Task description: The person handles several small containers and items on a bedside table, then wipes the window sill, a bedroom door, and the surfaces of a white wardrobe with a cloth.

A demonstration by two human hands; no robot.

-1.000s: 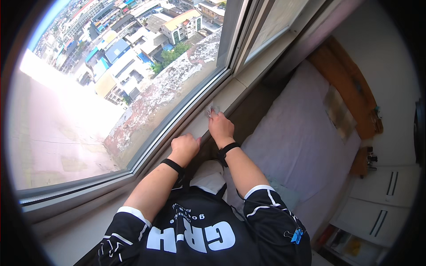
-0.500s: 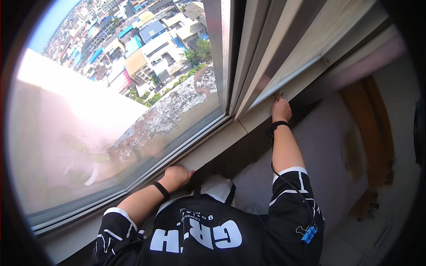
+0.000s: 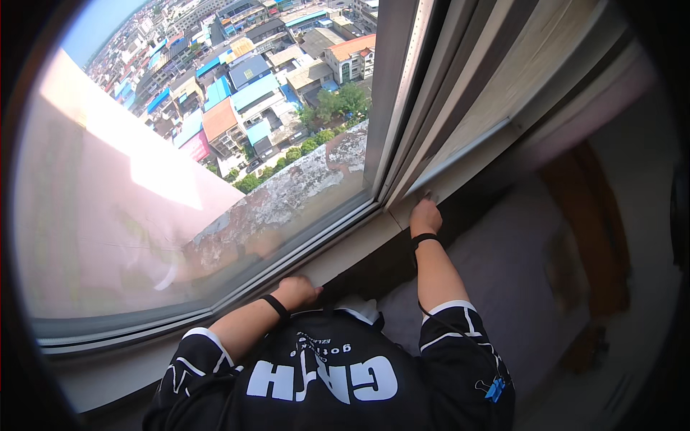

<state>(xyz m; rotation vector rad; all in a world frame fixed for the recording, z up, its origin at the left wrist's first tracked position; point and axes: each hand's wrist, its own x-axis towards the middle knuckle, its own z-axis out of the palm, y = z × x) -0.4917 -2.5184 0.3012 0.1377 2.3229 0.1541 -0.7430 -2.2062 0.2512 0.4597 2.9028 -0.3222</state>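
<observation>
Right hand (image 3: 425, 214): fingers curled, small pale wad (image 3: 429, 195) apparently pinched at the tips; blurred, so material can't be told. Wad is positioned over the windowsill (image 3: 359, 243), just ahead of the right grip, near the window frame (image 3: 424, 108). Left hand (image 3: 298, 292): closed into a fist, set at the same sill, left of the right grip and nearer the body; contents hidden. Black wristband (image 3: 425, 238) is worn just behind the right grip. Blue clip (image 3: 494, 389) is fastened to the right sleeve (image 3: 453, 334), farther back.
</observation>
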